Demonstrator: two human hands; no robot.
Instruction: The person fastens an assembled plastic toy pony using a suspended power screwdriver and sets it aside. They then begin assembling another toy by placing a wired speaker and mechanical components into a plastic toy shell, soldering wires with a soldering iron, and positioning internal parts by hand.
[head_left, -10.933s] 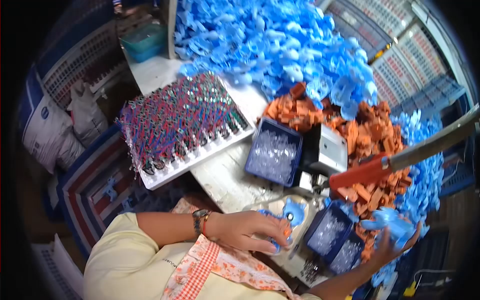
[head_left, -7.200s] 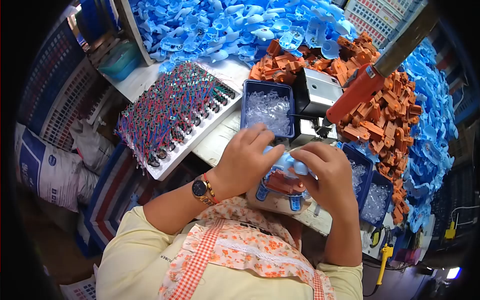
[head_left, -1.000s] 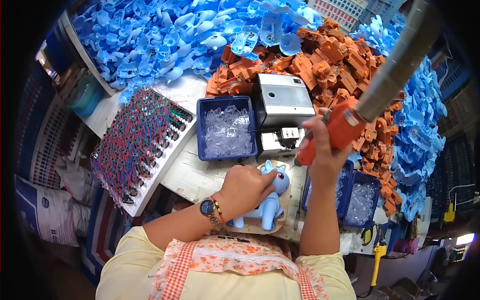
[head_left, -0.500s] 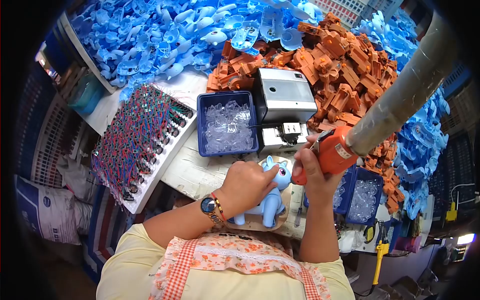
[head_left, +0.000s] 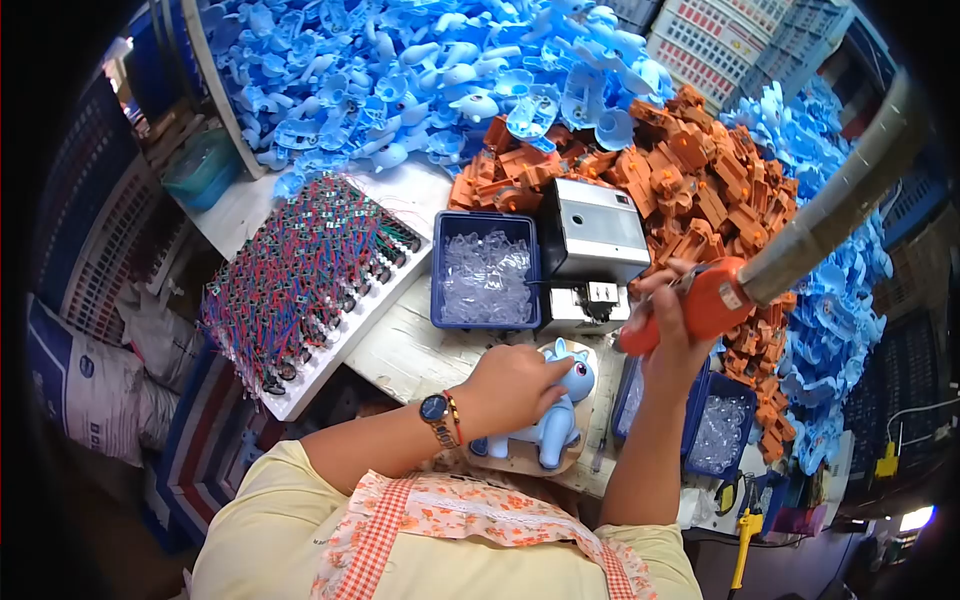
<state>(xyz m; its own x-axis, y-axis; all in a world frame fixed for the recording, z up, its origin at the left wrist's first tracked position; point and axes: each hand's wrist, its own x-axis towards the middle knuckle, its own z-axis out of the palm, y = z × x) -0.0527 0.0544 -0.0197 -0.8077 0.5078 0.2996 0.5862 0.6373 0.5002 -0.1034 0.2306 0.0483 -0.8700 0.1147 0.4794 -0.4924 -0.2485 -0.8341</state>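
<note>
A light blue toy pony lies on its side on a pale wooden block at the table's front edge. Bent over the pony's head and neck, my left hand keeps hold of it, the index finger stretched to the face beside the eye. My right hand is wrapped round an orange power tool with a thick grey tube running up from its back. The tool's front end is up and right of the pony's head, apart from it.
A blue bin of clear plastic parts stands beside a silver-topped box. Wired circuit parts fill a white foam tray at left. Behind are heaps of blue shells and orange housings. More clear-part bins stand at right.
The whole view has shifted, with the table appearing lower and farther right. My right hand has drawn the orange tool a little up and away from the pony. The left hand stays on the pony.
</note>
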